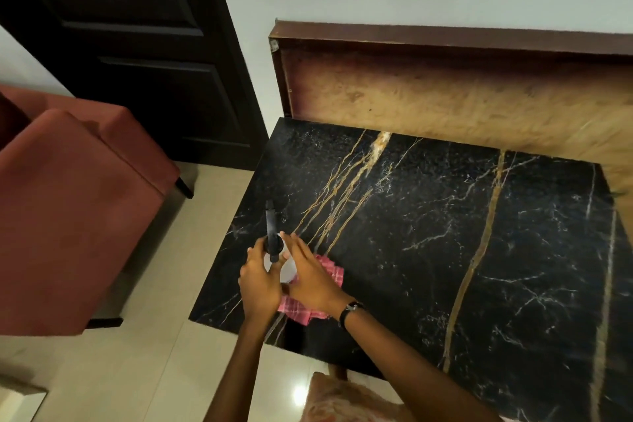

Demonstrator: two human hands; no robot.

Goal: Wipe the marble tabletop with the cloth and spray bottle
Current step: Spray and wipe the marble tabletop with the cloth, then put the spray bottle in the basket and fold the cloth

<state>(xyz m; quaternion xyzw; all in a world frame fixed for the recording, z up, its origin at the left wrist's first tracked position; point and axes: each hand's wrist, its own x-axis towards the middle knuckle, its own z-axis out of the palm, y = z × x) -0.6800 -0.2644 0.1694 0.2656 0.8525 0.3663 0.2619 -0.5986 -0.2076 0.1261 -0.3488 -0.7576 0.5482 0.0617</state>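
Black marble with gold and white veins is making up the surface (445,233), and the spray bottle (274,247) is standing near its front left corner, on the edge of the pink checked cloth (329,267). The left hand (260,279) is wrapping its fingers closed around the bottle's pale body. The right hand (310,274) is lying beside the bottle with fingers straight and spread, holding nothing, partly covering the cloth.

The bottle is probably light, smooth plastic, best taken around the neck below the dark trigger head. The cloth looks soft and limp, easiest bunched in the palm. No label or writing is readable on either.
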